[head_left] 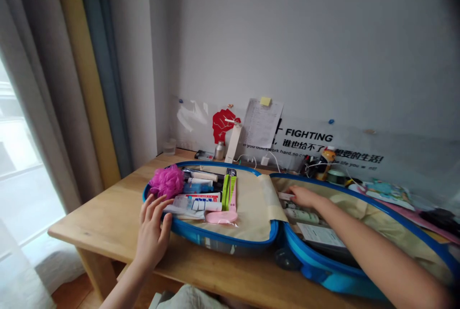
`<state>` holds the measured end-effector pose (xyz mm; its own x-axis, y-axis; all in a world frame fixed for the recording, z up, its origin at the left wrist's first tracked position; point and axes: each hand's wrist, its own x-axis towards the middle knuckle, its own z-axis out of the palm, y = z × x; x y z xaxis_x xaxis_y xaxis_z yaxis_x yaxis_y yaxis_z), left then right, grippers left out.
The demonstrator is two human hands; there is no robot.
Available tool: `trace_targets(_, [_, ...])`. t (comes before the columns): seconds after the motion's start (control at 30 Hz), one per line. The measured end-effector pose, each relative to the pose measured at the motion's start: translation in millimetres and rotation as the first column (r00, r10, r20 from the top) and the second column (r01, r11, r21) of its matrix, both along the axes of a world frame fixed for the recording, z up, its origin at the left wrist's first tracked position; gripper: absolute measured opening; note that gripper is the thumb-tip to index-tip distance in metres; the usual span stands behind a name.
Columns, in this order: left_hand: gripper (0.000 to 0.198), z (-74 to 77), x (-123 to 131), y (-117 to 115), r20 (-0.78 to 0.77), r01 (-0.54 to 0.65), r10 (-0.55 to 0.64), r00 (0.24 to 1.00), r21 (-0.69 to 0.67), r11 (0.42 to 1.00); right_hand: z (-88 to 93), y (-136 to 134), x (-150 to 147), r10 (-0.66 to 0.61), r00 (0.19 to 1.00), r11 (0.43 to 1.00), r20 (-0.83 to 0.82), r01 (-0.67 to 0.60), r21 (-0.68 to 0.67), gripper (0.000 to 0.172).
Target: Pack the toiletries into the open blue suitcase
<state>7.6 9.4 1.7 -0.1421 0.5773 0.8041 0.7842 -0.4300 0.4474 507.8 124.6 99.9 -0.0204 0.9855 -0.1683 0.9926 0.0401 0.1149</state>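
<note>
A blue suitcase [215,238] lies open on a wooden desk [108,213], both halves lined in beige. My left hand [153,227] rests open on the near left rim of the left half, fingers spread, touching a white flat packet [183,211]. Beside it lie a pink bath pouf [167,181], several tubes and boxes, a green and pink packet [229,191] and a pink oval item [222,217]. My right hand [304,196] reaches into the right half, fingers lying on small toiletries by its left edge; what it grips is unclear.
Curtains [72,108] and a window fill the left. Along the wall stand a small bottle [219,151], chargers with cables, a jar and printed posters [309,143]. Colourful papers [384,191] lie at the desk's right end. The desk's left edge drops off near the window.
</note>
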Motion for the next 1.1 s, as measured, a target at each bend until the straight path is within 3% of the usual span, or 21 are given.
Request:
trace_targets(0.2, [0.032, 2.4, 1.1, -1.4, 0.019, 0.001, -0.001, 1.0, -0.017, 1.0, 11.1, -1.7, 4.1, -0.113, 0.986, 0.994, -0.126, 0.113, -0.011, 0.032])
trace_targets(0.4, [0.033, 1.2, 0.5, -1.0, 0.024, 0.003, -0.003, 1.0, -0.026, 1.0, 51.2, -7.7, 5.0, -0.122, 0.898, 0.971, -0.422, 0.196, 0.136, 0.024])
trace_targets(0.5, [0.033, 1.1, 0.6, -0.9, 0.034, 0.003, -0.002, 0.999, -0.035, 0.999, 71.2, -8.3, -17.5, -0.035, 0.806, 0.965, -0.591, 0.18, 0.189, 0.027])
trace_targets(0.6, [0.032, 1.8, 1.3, -0.9, 0.035, 0.001, 0.0, 0.999, -0.024, 1.0, 79.7, -8.6, -57.1, 0.048, 0.687, 0.98, -0.725, 0.107, 0.167, 0.035])
trace_targets(0.73, [0.032, 2.3, 1.7, -1.2, 0.032, 0.0, 0.001, 0.999, -0.022, 1.0, 72.8, -9.2, -116.9, 0.093, 0.577, 0.994, -0.811, -0.002, 0.112, 0.037])
trace_targets(0.83, [0.032, 2.0, 1.5, -1.7, 0.024, 0.0, 0.001, 1.0, -0.025, 1.0, 60.8, -8.2, -153.0, 0.073, 0.558, 0.997, -0.827, -0.06, 0.047, 0.034])
trace_targets(0.93, [0.032, 1.6, 1.4, -2.0, 0.021, 0.002, -0.002, 1.0, -0.023, 1.0, 49.5, -5.0, -175.7, 0.03, 0.591, 0.995, -0.806, -0.094, -0.032, 0.028])
trace_targets(1.1, [0.032, 1.9, 2.1, -2.7, 0.043, 0.007, -0.005, 0.999, -0.043, 0.999, 35.8, 3.7, -186.9, -0.073, 0.721, 0.984, -0.689, -0.061, -0.168, 0.027])
